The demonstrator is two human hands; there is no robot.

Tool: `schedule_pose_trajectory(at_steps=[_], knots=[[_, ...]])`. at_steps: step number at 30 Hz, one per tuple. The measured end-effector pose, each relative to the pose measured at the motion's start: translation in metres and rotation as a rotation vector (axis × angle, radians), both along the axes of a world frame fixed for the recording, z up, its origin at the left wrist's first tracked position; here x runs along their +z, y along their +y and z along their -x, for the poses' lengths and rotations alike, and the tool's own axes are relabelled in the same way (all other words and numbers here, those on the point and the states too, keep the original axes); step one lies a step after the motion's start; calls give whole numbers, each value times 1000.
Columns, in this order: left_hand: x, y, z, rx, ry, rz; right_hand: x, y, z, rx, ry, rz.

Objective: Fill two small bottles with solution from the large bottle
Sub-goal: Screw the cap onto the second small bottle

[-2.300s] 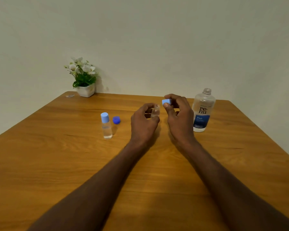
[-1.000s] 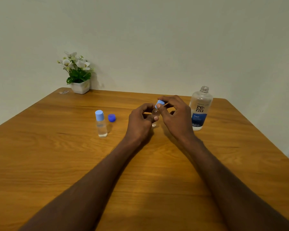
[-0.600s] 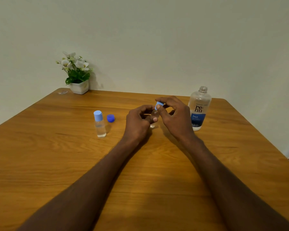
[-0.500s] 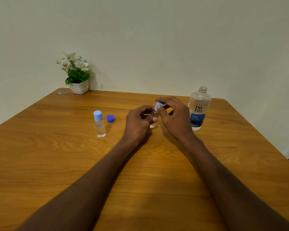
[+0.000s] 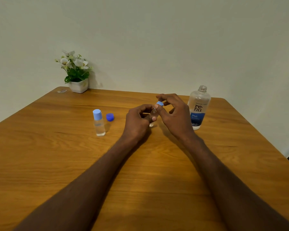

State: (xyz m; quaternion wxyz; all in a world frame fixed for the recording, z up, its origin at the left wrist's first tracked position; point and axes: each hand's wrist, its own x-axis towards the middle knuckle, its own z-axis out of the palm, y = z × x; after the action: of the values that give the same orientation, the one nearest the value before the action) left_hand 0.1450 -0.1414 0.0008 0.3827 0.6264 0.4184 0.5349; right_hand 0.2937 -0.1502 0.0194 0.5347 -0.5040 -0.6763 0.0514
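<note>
Wooden surface (image 5: pixel 57 155): our left hand (image 5: pixel 137 124) grips the small bottle (image 5: pixel 153 114); our right hand (image 5: pixel 175 117) pinches its pale blue cap (image 5: pixel 160 103). Large bottle (image 5: pixel 198 108) stands uncapped, right.

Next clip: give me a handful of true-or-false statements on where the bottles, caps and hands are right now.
1. The large clear plastic bottle with the blue label has no cap on. True.
2. The left hand rests flat on the wooden table. False: it grips a small clear bottle.
3. The right hand pinches a light blue cap at that bottle's top. True.
4. The dark blue cap sits on the second small bottle. False: it lies on the table beside it.
</note>
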Motion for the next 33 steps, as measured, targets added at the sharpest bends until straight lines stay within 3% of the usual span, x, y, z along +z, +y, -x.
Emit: schedule_pose_trajectory(at_steps=[33], knots=[[1, -2, 0, -35, 7, 3, -1, -1, 0, -6, -1, 44]])
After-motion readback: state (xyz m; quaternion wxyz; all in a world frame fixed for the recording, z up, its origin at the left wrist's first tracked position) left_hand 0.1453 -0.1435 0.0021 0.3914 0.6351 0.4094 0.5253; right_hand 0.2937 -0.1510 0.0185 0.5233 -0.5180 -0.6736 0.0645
